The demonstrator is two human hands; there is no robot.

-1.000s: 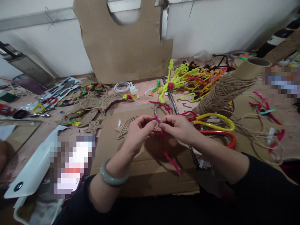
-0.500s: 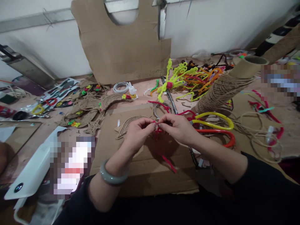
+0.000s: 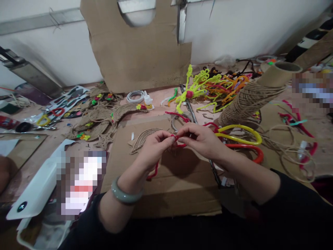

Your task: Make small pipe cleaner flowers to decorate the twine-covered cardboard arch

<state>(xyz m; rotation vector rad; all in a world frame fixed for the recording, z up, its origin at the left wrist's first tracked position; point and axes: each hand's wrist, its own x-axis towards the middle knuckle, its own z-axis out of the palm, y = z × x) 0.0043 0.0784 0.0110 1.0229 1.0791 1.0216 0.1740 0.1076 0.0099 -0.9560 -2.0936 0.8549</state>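
Both hands pinch a red pipe cleaner (image 3: pixel 156 171) above the cardboard sheet (image 3: pixel 125 198). My left hand (image 3: pixel 153 149) is closed on it between thumb and fingertips. Close beside it, my right hand (image 3: pixel 203 140) grips the same fuzzy strand, and the fingertips of both almost meet. A loose end hangs below my left hand, while the part between the fingers is small and partly hidden. Behind my left hand lies a curved piece wound with jute cord (image 3: pixel 145 137). Scissors with yellow and red handles (image 3: pixel 243 134) rest just right of my right hand.
A cord-wound cardboard tube (image 3: pixel 249 97) stands at the right. Yellow and orange pipe cleaners (image 3: pixel 205 85) are heaped at the back, near a small glue bottle (image 3: pixel 148 100). Finished jute pieces (image 3: pixel 93 119) lie left. A white glue gun (image 3: pixel 39 187) and a blurred phone (image 3: pixel 82 184) are nearer me.
The pipe cleaner's loose end has swung from below the right of my hands to below my left hand. My right hand has shifted slightly, and both hands still pinch the strand.
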